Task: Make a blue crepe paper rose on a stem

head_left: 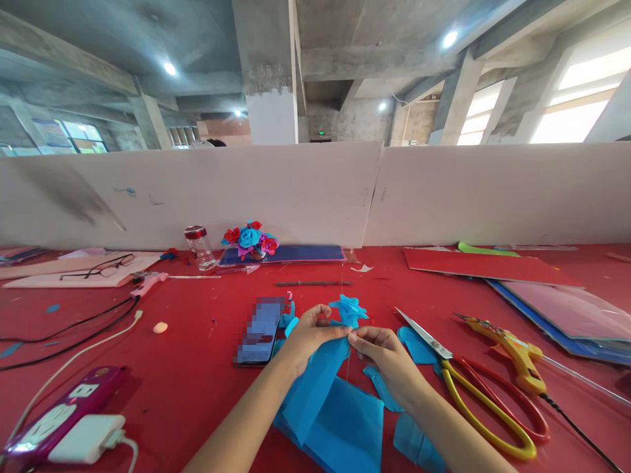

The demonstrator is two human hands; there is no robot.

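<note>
**Left hand (311,334) and right hand (385,355) pinch a blue flower (349,307) at its base**

Both hands are closed, thumb against finger, and their tips nearly meet just under the petals. The flower stands upright between them, above the red table (187,401); exactly which layer each fingertip presses is hidden. A folded blue strip (315,387) slants down from beside the left thumb, over a stack of blue sheets (352,417) lying on the table below the hands. Loose blue pieces rest near the right wrist, one of them partly under the scissors (446,358), which lie with their blades apart and their red and yellow handles toward the person.

Farther right is a yellow glue gun (515,355), its cord running to the lower edge. Just left of the left hand lies a phone (261,332) (its picture is broken into blocks along one side), with more blue scraps beside it. Beyond the hands, a thin dark rod (313,283) lies crosswise. Behind it, a small bunch of red, blue and purple flowers (250,238) stands near a clear bottle (199,249) with a red lid, both before the pale partition (276,187).
</note>
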